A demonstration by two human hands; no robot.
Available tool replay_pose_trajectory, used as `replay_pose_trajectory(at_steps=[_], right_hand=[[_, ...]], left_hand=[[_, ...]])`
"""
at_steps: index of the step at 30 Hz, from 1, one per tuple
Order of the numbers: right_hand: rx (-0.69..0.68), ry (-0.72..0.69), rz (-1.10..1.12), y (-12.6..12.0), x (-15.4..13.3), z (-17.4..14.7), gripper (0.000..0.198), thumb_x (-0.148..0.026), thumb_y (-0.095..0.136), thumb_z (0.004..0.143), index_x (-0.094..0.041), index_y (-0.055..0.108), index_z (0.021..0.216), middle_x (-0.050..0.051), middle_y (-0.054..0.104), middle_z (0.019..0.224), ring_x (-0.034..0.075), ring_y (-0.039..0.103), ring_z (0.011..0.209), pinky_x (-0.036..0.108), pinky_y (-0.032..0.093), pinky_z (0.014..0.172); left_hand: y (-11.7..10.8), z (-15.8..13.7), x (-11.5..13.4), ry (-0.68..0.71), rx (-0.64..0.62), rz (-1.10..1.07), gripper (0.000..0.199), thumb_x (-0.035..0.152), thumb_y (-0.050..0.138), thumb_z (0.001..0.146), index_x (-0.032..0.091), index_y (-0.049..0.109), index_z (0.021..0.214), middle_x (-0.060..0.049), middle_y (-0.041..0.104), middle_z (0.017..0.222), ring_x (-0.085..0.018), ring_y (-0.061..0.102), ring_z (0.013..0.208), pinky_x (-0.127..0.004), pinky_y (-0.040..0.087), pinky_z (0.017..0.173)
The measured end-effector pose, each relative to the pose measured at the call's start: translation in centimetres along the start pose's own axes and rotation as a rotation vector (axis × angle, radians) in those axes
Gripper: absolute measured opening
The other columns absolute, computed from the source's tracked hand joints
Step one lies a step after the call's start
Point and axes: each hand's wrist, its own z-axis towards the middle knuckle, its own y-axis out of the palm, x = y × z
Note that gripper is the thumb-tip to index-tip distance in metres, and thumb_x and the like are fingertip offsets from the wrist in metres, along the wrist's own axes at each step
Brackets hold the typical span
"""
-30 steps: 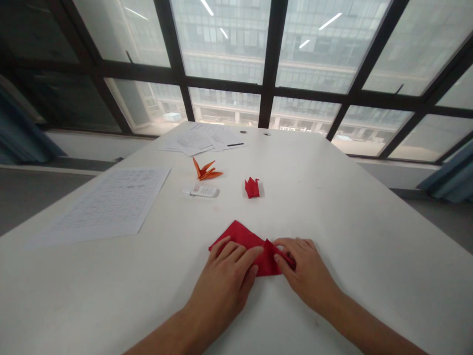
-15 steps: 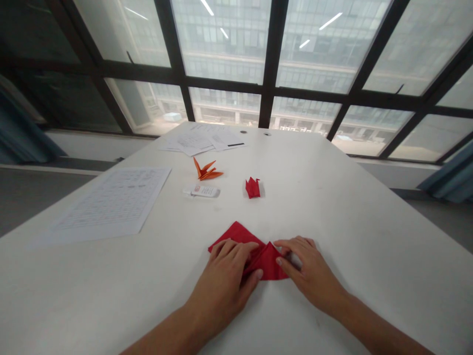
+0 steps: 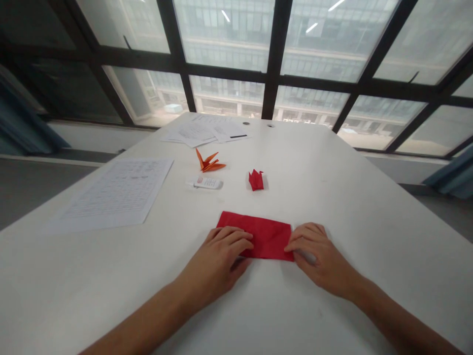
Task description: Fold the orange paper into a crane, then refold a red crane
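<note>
Our red paper (image 3: 271,236) lies flat on the white table (image 3: 369,207) between our hands: the left hand (image 3: 221,259) rests over its left part, fingers close together and thumb apart, while the right hand (image 3: 320,256) bends its fingers onto its right edge, though we cannot tell whether the thumb pinches it. Beyond the red paper sits a small red bird (image 3: 256,180), and beyond its left part lie a white tube (image 3: 207,183) and, farther off, an orange bird (image 3: 213,167).

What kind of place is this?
Probably an office or meeting room: a large white table with cable-type holes and printed sheets on it, beside tall dark-framed windows facing another building.
</note>
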Motion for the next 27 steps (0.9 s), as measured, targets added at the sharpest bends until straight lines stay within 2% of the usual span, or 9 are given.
replay_pose_trajectory(at_steps=[3,7,13,16,19,23,25,27], right_hand=[[-0.037,0.005,-0.033,-0.3,-0.1,0.0,0.026,-0.006,0.063,0.086,-0.025,0.067,0.103,0.004,0.071,0.104,0.025,0.061,0.105,0.049,0.039,0.101],[-0.049,-0.001,-0.024,-0.5,-0.5,-0.2,0.034,-0.017,0.065,0.091,-0.025,0.061,0.124,0.008,0.067,0.122,0.028,0.057,0.118,0.05,0.04,0.105],[0.015,0.044,-0.022,0.1,-0.3,-0.4,0.047,-0.027,0.069,0.092,-0.025,0.054,0.136,0.011,0.065,0.132,0.029,0.056,0.124,0.05,0.043,0.107],[0.052,0.084,-0.021,0.5,-0.1,-0.3,0.035,-0.026,0.066,0.094,-0.023,0.059,0.128,0.011,0.068,0.125,0.028,0.059,0.118,0.05,0.046,0.103],[0.05,0.103,0.009,0.6,-0.1,0.0,0.013,-0.023,0.058,0.099,-0.024,0.067,0.109,0.009,0.072,0.11,0.026,0.064,0.106,0.047,0.05,0.096],[0.064,0.143,0.099,0.4,0.0,0.2,0.015,-0.017,0.054,0.099,-0.025,0.067,0.099,0.006,0.073,0.101,0.023,0.066,0.096,0.041,0.053,0.088],[0.065,0.117,0.122,0.5,0.1,0.1,0.02,-0.01,0.053,0.094,-0.025,0.066,0.093,0.006,0.073,0.103,0.023,0.066,0.098,0.041,0.053,0.089],[0.057,0.099,0.109,0.6,0.3,-0.1,0.026,-0.004,0.051,0.089,-0.025,0.066,0.087,0.005,0.072,0.107,0.023,0.065,0.102,0.042,0.052,0.093]], left_hand=[[-0.2,0.2,-0.4,0.037,0.022,0.039,0.014,0.027,0.061,0.1,0.029,0.07,0.11,0.002,0.072,0.127,-0.024,0.061,0.12,-0.044,0.043,0.102],[-0.1,0.3,-0.7,0.085,0.035,0.068,0.017,0.029,0.055,0.103,0.025,0.07,0.108,-0.001,0.076,0.114,-0.022,0.065,0.108,-0.039,0.047,0.097],[-0.4,0.2,-0.5,0.045,0.101,0.118,0.026,0.031,0.045,0.107,0.022,0.068,0.1,-0.003,0.077,0.098,-0.021,0.07,0.087,-0.034,0.051,0.082],[-0.8,0.0,-0.3,0.001,0.143,0.099,0.031,0.036,0.04,0.108,0.023,0.068,0.102,-0.003,0.078,0.094,-0.021,0.071,0.083,-0.033,0.051,0.079],[-1.4,-0.3,-0.3,-0.092,0.185,-0.088,0.03,0.041,0.042,0.107,0.024,0.066,0.106,-0.001,0.078,0.087,-0.019,0.072,0.076,-0.03,0.051,0.075],[-2.3,-0.4,-0.5,-0.202,0.283,-0.456,0.039,0.042,0.031,0.11,0.023,0.065,0.108,-0.001,0.078,0.091,-0.018,0.072,0.086,-0.029,0.052,0.083],[-2.5,-0.3,-0.8,-0.213,0.286,-0.45,0.042,0.043,0.03,0.109,0.022,0.067,0.108,-0.003,0.077,0.099,-0.02,0.071,0.094,-0.033,0.052,0.089],[-2.3,-0.1,-1.2,-0.218,0.251,-0.33,0.036,0.044,0.039,0.107,0.022,0.068,0.111,-0.006,0.075,0.108,-0.023,0.068,0.102,-0.038,0.05,0.094]])
